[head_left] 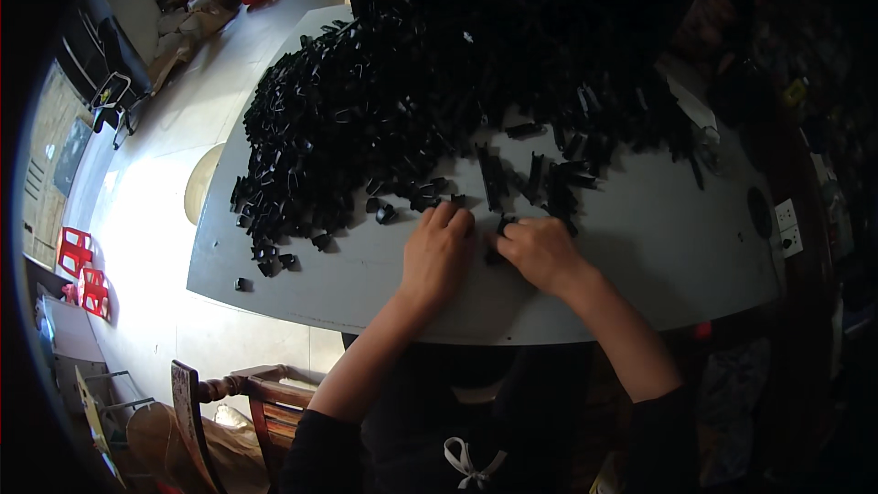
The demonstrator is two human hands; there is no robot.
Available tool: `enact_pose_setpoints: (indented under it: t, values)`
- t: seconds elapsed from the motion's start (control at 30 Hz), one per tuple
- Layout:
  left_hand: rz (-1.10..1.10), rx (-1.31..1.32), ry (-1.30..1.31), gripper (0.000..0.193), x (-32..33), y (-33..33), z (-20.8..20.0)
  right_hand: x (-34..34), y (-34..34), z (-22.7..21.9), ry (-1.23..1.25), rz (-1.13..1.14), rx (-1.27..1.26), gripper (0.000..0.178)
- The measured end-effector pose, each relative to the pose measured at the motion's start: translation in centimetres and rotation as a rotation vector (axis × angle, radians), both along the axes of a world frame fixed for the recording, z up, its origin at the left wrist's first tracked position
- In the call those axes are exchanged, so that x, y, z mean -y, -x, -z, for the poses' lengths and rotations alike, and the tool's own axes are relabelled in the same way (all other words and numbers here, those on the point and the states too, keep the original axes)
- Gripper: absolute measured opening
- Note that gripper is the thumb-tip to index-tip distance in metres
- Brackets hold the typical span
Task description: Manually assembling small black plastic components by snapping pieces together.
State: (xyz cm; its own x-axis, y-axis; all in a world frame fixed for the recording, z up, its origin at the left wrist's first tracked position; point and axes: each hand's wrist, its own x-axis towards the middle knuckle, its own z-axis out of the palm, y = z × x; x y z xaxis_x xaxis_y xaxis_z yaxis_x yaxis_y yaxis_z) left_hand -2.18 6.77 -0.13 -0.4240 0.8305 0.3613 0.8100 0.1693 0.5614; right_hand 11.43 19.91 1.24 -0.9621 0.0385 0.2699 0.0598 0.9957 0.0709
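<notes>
Both hands are over the near part of a grey table [366,288], a small gap between them. My left hand [439,252] has its fingers curled closed beside several small black pieces; whatever sits inside its grip is hidden. My right hand [541,254] pinches a small black part [505,224], whose end shows at the fingertips; its exact kind cannot be made out. Just beyond my hands lie long black channel-shaped pieces [487,178]. A large heap of small black plastic pieces [320,119] covers the left and far side of the table.
More long black pieces [585,128] pile up at the far right in shadow. A roll-like dark round thing [760,212] lies at the table's right edge, near a white wall socket [787,227]. A wooden chair [261,393] stands at lower left; red stools [93,291] are on the floor.
</notes>
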Motion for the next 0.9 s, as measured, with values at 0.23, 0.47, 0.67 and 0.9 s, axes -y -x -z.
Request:
enact_pose_setpoints:
  t: [0.23, 0.47, 0.67, 0.9]
  values:
    - [0.109, 0.315, -0.157, 0.013, 4.4, 0.2, -0.7, 4.1, -1.2, -2.7, 0.243, 0.052, -0.226, 0.022]
    - [0.253, 0.407, -0.235, 0.015, 7.0, -2.0, -3.3, 6.4, -4.8, -4.1, 0.579, 0.093, -0.193, 0.028]
    - [0.305, 0.393, -0.196, 0.016, 7.7, -2.8, -4.2, 6.7, -5.4, -4.4, 0.559, 0.033, -0.157, 0.028]
    - [0.426, 0.541, -0.151, 0.007, 8.7, -2.4, -3.1, 7.7, -6.2, -3.9, 0.601, 0.006, -0.062, 0.031]
